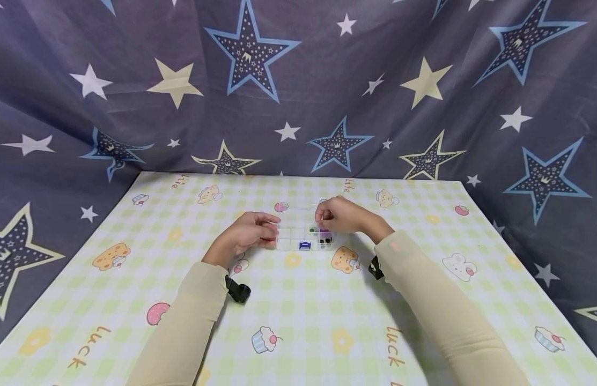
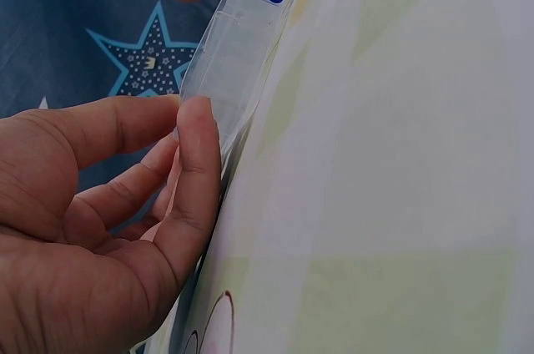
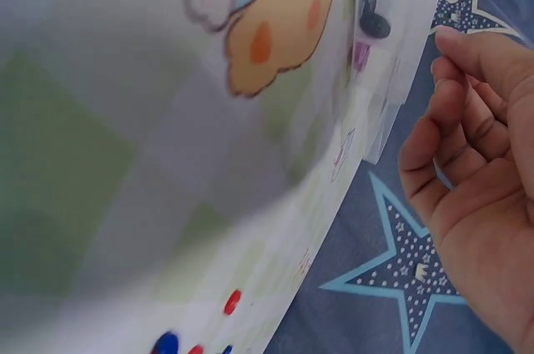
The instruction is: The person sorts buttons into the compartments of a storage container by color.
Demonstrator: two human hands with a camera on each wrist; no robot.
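Plastic box (image 2: 221, 62) | L fingers (image 2: 198, 162) pinch end | R fingers (image 3: 447, 102) curled, hold unclr

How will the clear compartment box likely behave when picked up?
The clear box looks thin-walled, so probably stiff and light. Its low, flat shape suggests sliding rather than rolling. Small dark pieces inside may shift if tilted.

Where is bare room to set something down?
Bare table: between left sleeve and right sleeve, nearer than the box; also from the left sleeve to the table's left edge. Crowded: at the box, between left hand and right hand. Red and blue spots in the right wrist view are unclear.
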